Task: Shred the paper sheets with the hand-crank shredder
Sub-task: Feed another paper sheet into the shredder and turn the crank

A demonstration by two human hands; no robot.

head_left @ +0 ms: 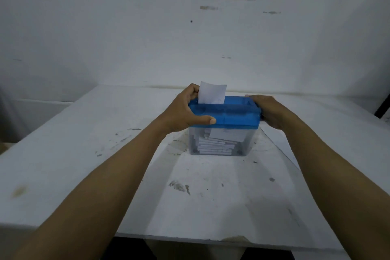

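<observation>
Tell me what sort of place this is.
Likely a bare workroom or makeshift work corner, not a furnished office: a scuffed, stained white table against a blotched white wall, and a small blue-lidded hand-crank shredder holding paper strips.

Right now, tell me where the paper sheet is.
Head view: the paper sheet sticks up from the shredder, near its left end, beside the left hand.

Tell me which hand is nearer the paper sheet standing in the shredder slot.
Left. The left hand grips the left end of the blue lid, its fingers right beside the paper sheet; the right hand sits at the lid's right end, apart from the sheet.
</observation>
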